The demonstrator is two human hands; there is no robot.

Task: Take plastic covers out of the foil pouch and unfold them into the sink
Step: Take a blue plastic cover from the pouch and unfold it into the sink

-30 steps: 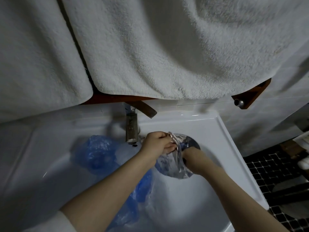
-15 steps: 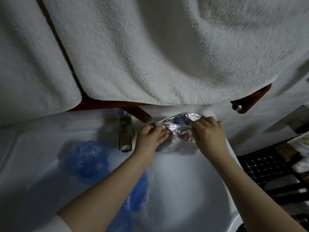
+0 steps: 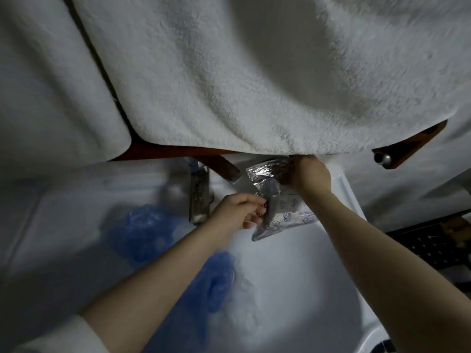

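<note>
Pouch (image 3: 274,197) held over my sink (image 3: 293,289).
My right hand (image 3: 309,175) grips its top; my left hand (image 3: 239,212) pinches its side edge.

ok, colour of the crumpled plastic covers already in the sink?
Translucent blue plastic covers, head view.

Single head-worn wide-angle view, looking forward and steeply down, close over the white sink (image 3: 341,189). Towels (image 3: 254,72) fill the far upper frame; dark floor tiles (image 3: 428,245) show at right.
</note>
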